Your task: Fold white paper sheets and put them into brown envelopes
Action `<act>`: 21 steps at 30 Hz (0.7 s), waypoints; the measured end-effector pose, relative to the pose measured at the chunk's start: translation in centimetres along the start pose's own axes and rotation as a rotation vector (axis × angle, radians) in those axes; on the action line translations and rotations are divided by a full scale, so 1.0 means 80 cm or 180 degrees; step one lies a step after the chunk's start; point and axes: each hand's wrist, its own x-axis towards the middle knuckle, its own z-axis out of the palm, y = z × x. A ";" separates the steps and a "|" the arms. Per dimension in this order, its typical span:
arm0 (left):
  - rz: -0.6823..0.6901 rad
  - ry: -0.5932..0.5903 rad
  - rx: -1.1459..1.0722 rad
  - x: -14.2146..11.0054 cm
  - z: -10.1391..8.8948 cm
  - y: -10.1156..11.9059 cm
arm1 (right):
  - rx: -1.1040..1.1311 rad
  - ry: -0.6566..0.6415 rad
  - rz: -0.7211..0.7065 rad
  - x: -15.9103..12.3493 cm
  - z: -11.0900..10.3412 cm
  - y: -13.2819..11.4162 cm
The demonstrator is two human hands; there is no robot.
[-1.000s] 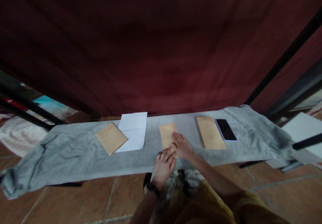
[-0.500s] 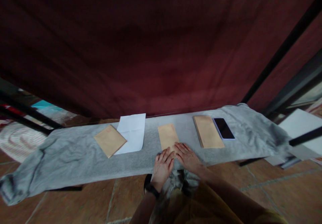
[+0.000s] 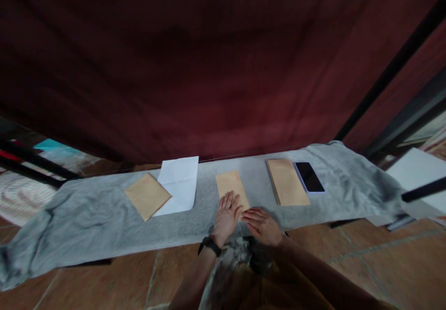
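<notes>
Brown envelope (image 3: 229, 183) lying flat on the cloth-covered surface (image 3: 257, 173), centre. Left hand (image 3: 226, 217): grip open, laid across it. Right hand (image 3: 263, 225): fingers at its near corner, pinch indeterminable. Right: envelope stack (image 3: 288, 183), smartphone (image 3: 309, 177). Left: square-looking envelope (image 3: 148, 196) overlapping white sheet (image 3: 180, 180).

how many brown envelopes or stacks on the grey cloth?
3: flat brown paper envelope under left hand; thick brown paper stack beside black-screened phone; angled brown paper envelope overlapping white paper sheet. More may hide underneath.

two hands (image 3: 225, 219), brown envelopes (image 3: 230, 187) in three places, one white sheet (image 3: 181, 180), one phone (image 3: 310, 177), one wristband (image 3: 212, 245)
</notes>
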 end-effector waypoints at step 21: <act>-0.0336 -0.0434 -0.0039 0.130 0.046 -0.029 | 0.0368 -0.0050 0.0102 0.001 -0.011 -0.002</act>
